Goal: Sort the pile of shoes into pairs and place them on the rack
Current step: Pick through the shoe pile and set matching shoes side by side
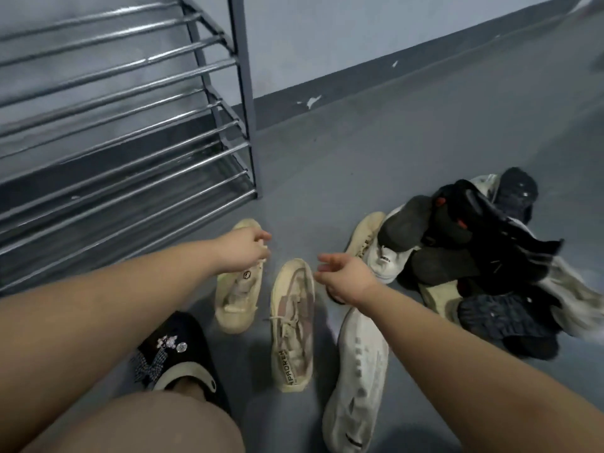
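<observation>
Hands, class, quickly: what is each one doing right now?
Left hand: fingers curled over the left beige shoe, seemingly gripping it.
Right hand: open, holding nothing, above the middle beige shoe.

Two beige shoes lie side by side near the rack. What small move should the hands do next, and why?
Probably each hand should close on one shoe. The left hand is already at the left beige shoe, and the open right hand hovers by the right beige shoe. They look like a pair, and the rack holds no shoes in view.

The pile [483, 263] hides its lower shoes (pairings unclear).
</observation>
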Demonstrator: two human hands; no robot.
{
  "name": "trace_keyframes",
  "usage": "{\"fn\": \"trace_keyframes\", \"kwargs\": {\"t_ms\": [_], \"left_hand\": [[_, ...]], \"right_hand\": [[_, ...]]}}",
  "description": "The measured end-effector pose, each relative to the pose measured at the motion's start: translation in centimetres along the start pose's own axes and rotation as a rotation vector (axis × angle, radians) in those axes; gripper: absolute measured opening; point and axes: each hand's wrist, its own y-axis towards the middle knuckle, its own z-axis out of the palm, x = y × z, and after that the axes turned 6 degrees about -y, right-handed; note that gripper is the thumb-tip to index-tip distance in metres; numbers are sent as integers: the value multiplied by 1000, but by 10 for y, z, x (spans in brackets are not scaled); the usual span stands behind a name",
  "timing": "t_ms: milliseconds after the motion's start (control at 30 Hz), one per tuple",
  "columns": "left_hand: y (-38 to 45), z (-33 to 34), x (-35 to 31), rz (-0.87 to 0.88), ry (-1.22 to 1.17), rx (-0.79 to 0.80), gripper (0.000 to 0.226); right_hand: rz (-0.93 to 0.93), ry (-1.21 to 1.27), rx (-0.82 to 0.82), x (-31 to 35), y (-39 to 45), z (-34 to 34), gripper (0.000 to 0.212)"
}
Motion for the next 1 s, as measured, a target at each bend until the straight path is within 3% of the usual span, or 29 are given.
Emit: {"fn": "trace_keyframes", "kwargs": {"t_ms": [200, 433, 800, 1000], "left_hand": [[-19, 4, -124, 210, 197, 2, 45], [-25, 74, -212, 319, 230, 112, 45], [-9, 186, -264, 278, 53, 251, 43], [9, 222, -266, 229, -62, 223, 40]], "right_hand": [[-53, -182, -120, -1, -51, -118, 47], [21, -307, -204, -39, -98, -217, 48], [122, -308, -245, -125, -105, -289, 49], [132, -333, -218, -157, -94, -303, 48]]}}
